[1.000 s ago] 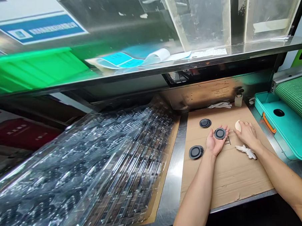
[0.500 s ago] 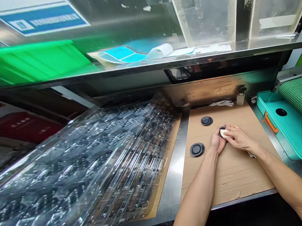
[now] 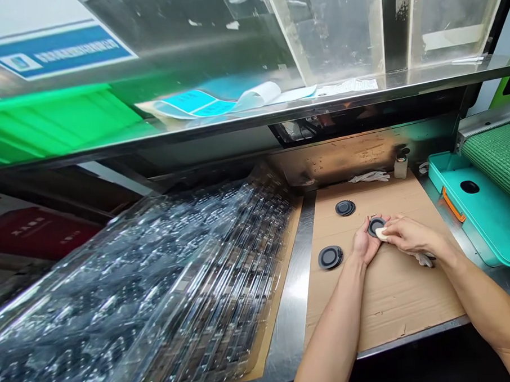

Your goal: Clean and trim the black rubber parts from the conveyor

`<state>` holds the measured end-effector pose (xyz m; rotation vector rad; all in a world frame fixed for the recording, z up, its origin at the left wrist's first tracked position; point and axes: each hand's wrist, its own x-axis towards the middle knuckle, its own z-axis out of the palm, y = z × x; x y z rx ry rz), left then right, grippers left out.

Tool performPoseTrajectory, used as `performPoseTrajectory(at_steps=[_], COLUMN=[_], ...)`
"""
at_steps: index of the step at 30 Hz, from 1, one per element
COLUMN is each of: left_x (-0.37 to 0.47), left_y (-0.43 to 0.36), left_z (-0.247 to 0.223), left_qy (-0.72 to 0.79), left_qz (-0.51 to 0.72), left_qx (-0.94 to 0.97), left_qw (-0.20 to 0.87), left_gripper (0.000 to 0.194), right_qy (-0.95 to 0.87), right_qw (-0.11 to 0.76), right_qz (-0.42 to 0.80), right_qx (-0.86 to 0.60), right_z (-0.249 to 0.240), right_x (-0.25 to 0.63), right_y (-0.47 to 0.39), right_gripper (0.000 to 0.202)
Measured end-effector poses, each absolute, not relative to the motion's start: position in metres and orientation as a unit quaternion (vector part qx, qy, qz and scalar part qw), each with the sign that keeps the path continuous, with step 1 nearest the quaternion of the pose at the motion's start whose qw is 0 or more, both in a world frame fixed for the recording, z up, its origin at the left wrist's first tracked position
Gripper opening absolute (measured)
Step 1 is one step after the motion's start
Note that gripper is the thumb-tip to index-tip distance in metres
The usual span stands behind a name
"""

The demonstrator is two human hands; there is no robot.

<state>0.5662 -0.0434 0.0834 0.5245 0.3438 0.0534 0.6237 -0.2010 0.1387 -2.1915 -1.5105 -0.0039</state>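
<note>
My left hand (image 3: 364,243) holds a round black disc (image 3: 375,227) with a raised ring, cradled in its fingers with the face up. Pinched in my right hand (image 3: 409,235) is a small cream-white pad (image 3: 382,234), which touches the disc's right edge. Left of my hands, two small stacks of similar black discs lie on the cardboard: a far stack (image 3: 345,208) and a near stack (image 3: 330,257). Something white and cloth-like (image 3: 423,259) lies partly hidden under my right wrist.
Stacked clear plastic trays (image 3: 157,274) fill the left side. On the cardboard sheet (image 3: 395,309), a small bottle (image 3: 401,165) and white gloves (image 3: 370,177) sit at the back. A teal bin (image 3: 485,226) with one black disc (image 3: 469,187) stands right, beside a green conveyor belt (image 3: 500,152). A metal shelf (image 3: 218,128) crosses above.
My right hand has moved the pad from the middle of the disc to its right edge, uncovering the disc's face. The whole view has shifted slightly.
</note>
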Motion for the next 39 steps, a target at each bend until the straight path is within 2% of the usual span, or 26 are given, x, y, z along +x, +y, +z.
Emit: performPoseTrajectory(at_steps=[6,11,16,27,32,36,39], left_x=[0.566,0.566,0.565,0.565,0.567,0.567,0.566], left_y=[-0.042,-0.043,-0.041,-0.042,-0.032,-0.025,-0.022], left_z=[0.085,0.084,0.083,0.084,0.084,0.088,0.092], left_qy=[0.183,0.188,0.168,0.146,0.190,0.201,0.197], left_qz=[0.020,0.023,0.023,0.021,0.061,0.079,0.081], left_qx=[0.261,0.229,0.231,0.226,0.186,0.139,0.095], left_qw=[0.947,0.955,0.958,0.963,0.962,0.966,0.972], left_gripper=[0.044,0.040,0.046,0.042,0.035,0.032,0.036], right_qy=[-0.576,-0.470,-0.390,-0.407,-0.365,-0.291,-0.292], right_qw=[0.192,0.225,0.222,0.242,0.204,0.157,0.111], right_qz=[-0.003,-0.048,-0.060,-0.084,-0.048,-0.078,0.042], right_qx=[-0.795,-0.852,-0.892,-0.877,-0.907,-0.940,-0.949], right_z=[0.141,0.129,0.112,0.111,0.118,0.142,0.162], right_x=[0.625,0.610,0.586,0.590,0.608,0.631,0.635], right_y=[-0.200,-0.185,-0.160,-0.159,-0.175,-0.204,-0.223], right_gripper=[0.022,0.025,0.034,0.034,0.027,0.027,0.039])
